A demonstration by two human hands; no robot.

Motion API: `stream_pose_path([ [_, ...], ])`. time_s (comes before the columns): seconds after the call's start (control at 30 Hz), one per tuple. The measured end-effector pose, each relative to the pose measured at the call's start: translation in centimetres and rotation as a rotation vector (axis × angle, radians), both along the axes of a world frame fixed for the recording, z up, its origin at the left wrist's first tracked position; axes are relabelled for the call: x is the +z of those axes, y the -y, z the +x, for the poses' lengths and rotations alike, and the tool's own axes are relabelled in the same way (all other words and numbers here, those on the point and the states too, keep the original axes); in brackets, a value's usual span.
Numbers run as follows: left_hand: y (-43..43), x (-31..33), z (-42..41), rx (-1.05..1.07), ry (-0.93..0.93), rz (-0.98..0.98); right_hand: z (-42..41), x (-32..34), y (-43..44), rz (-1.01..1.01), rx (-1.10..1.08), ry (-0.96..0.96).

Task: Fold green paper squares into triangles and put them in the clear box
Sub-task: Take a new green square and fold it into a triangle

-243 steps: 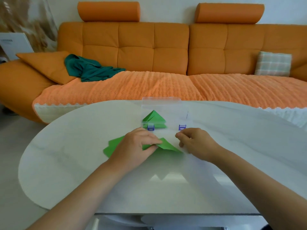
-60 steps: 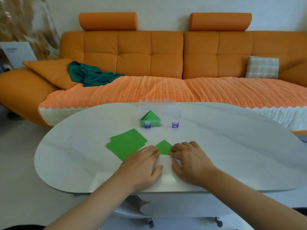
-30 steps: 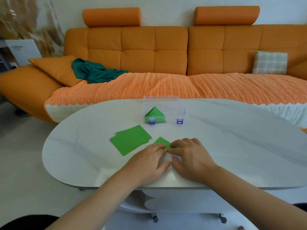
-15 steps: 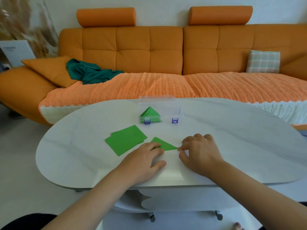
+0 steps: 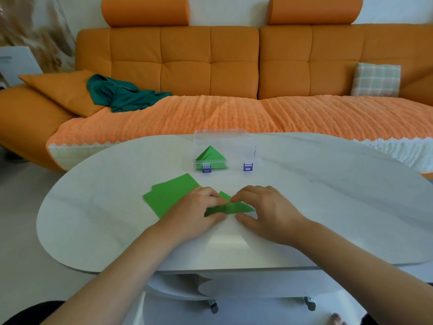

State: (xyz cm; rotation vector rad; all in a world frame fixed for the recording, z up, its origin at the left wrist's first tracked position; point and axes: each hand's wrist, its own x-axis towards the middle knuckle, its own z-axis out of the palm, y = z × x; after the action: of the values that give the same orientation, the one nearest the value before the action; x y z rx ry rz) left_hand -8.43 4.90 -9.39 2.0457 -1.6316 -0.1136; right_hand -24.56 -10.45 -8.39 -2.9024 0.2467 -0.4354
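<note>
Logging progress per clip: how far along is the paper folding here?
Done: folded triangles sit in the clear box. In hand: left hand and right hand hold one part-folded piece on the table. Remaining: the flat green squares beside it.

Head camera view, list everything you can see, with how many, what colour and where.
table: one, white marbled, foreground.
clear box: one, clear with purple latches, far middle of table.
folded triangles: at least two, green, left side of clear box.
paper squares: small flat stack, exact count unclear, green, on table left of the grips.
half-folded paper: one, green, on table between the grips.
sofa: one, orange, behind table.
bolsters: two, orange, atop sofa back.
teal cloth: one, teal, sofa's left.
plaid cushion: one, pale plaid, sofa's right.
left grip: one, bare, fingers curled on half-folded paper's left end.
right grip: one, bare, fingers on its right end.
</note>
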Motion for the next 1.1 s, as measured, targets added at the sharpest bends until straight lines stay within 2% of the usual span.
stream_pose_path([
  [0.2,0.4,-0.2,0.9,-0.099,0.127,-0.081,1.7,-0.6,1.2,-0.157,0.095,0.118],
  [0.33,0.5,-0.3,1.2,-0.059,0.115,-0.158,2.4,-0.6,1.8,-0.219,0.104,0.192],
  [0.6,0.9,0.2,0.7,0.057,0.116,-0.247,2.4,0.7,1.4,-0.102,0.002,0.289],
  [0.87,1.7,0.9,-0.4,0.034,0.082,-0.292,2.5,1.3,0.3,0.099,-0.059,0.294],
  [1.1,1.7,1.6,-0.2,0.023,0.076,-0.275,2.4,1.8,0.5,0.104,-0.111,0.294],
])
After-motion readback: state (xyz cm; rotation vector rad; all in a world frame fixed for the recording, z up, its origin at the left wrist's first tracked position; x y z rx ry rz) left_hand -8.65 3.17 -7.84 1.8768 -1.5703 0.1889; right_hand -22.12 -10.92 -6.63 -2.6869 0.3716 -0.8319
